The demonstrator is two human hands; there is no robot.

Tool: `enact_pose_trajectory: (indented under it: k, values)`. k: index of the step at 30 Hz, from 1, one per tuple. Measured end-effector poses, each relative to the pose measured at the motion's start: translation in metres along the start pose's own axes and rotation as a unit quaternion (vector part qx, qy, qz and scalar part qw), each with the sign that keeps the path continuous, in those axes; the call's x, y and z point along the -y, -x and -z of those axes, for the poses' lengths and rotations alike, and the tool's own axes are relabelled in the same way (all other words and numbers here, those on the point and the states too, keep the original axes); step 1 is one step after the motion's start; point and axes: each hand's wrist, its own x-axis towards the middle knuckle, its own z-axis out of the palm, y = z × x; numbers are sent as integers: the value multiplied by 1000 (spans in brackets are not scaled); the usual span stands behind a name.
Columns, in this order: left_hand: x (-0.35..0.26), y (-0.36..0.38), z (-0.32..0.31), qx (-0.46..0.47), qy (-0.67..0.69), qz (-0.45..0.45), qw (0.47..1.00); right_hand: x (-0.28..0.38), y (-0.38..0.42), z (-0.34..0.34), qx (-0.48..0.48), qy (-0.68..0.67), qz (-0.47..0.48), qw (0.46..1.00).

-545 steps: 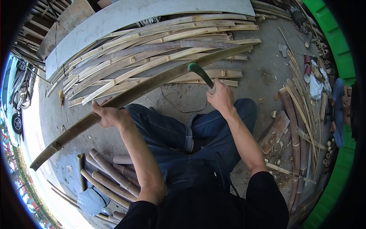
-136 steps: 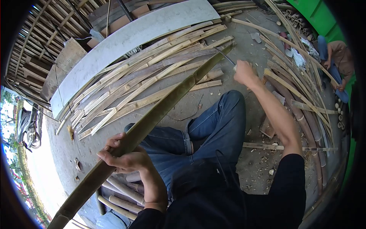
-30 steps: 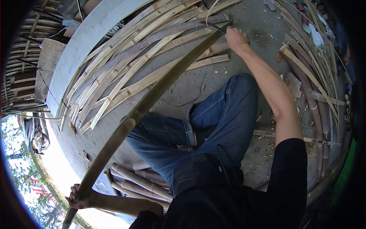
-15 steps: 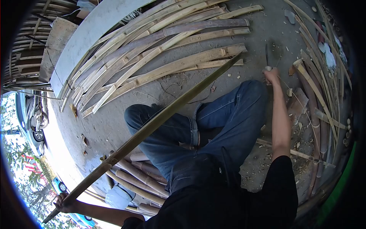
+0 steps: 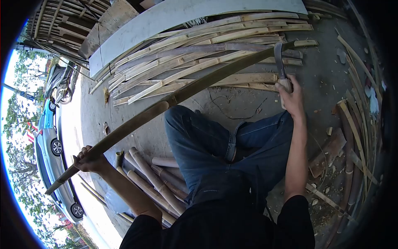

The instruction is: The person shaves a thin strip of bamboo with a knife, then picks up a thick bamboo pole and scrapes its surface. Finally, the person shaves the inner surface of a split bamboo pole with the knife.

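A long split bamboo strip (image 5: 199,85) runs diagonally across the view above my crossed legs. My left hand (image 5: 89,159) is wrapped round it near its lower left end. In my right hand (image 5: 291,93) is the pale handle of a knife (image 5: 279,58) with a dark curved blade. The blade lies across the strip near its far upper right end; whether it cuts in cannot be made out. Pale split bamboo pieces (image 5: 244,79) lie on the ground beyond the strip.
Bamboo poles (image 5: 155,182) lie left of my legs. More poles and strips (image 5: 348,137) line the right side, beside a flat brown piece (image 5: 328,153) and scattered chips. A long pale board (image 5: 166,23) spans the top. Parked cars (image 5: 54,145) stand at the left.
The strip has risen and swung away from my lap, with my left hand moving up. My right hand has brought the knife to its far end. The camera view has shifted.
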Motion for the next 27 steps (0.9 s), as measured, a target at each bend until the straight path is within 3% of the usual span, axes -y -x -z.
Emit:
enact_pose_trajectory:
  k: [2,4,6,8,10,13,16,21,22,23,26,27]
  values:
    - [33,20,10,10,31,61,998,19,11,-23,41,-154,-6,987]
    - [63,43,14,59,27,58,996,11,14,-39,50,-140,29,988]
    - [66,57,11,59,102,145,982,10,15,-41,56,-126,61,989]
    - [69,58,30,78,156,175,969,14,15,-37,96,-165,-27,981]
    - [76,60,46,93,210,198,953,3,7,-33,74,-167,-22,983]
    - [83,63,62,126,262,228,929,-13,-14,-25,27,-143,-150,978]
    - [95,67,68,121,262,227,930,-54,-51,-18,32,-152,-201,967]
    - [115,83,56,140,282,251,915,-82,-67,-54,-3,-186,-232,955]
    - [117,86,53,148,290,248,912,-131,-85,-75,16,-176,-194,965]
    - [118,88,50,155,297,246,910,-37,-36,-75,103,-188,-183,959]
    - [111,88,43,158,284,241,914,49,51,-119,302,-165,-109,933]
    - [110,88,41,153,281,238,917,73,73,-121,336,-93,-32,937]
